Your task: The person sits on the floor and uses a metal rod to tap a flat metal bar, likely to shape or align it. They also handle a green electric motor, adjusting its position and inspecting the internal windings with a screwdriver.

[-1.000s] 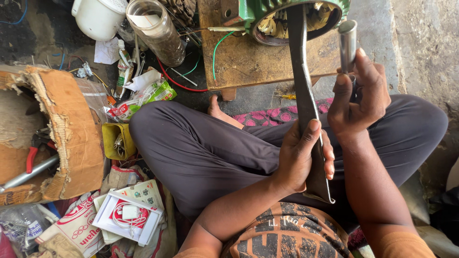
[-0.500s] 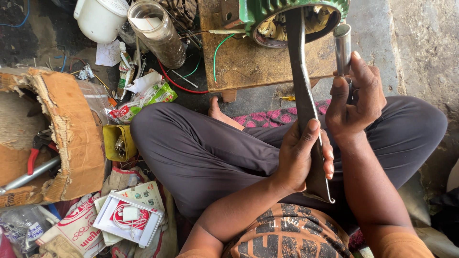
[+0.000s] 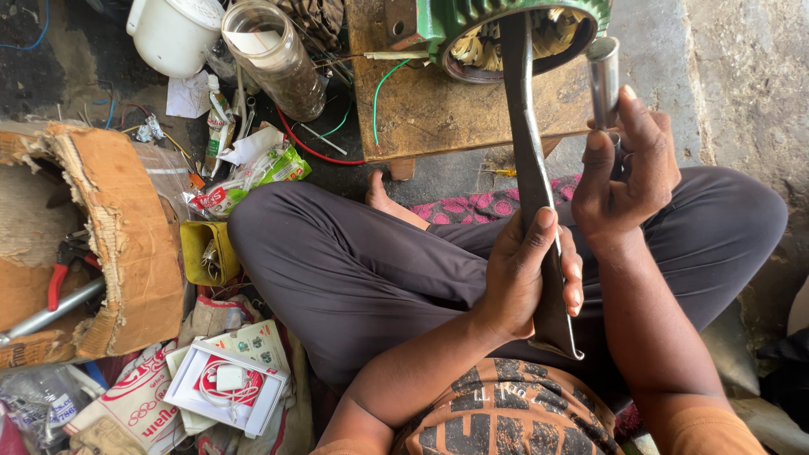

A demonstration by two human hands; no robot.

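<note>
Sitting cross-legged on the floor, the person is gripping a long flat metal bar with the left hand, fingers curled tight around its lower part while the thumb is lying along its edge. The bar is running up from the lap and its top end is reaching into the open mouth of a green motor housing, where pale windings are showing. The left forearm is coming up from the bottom of the view, bent at the wrist toward the bar. The right hand is closing around the lower end of an upright silver metal tube, held just beside the bar and near the housing rim. The housing is resting on a low wooden table. Off to the left, a torn cardboard box, a glass jar and a white jug are lying well apart from both hands.
</note>
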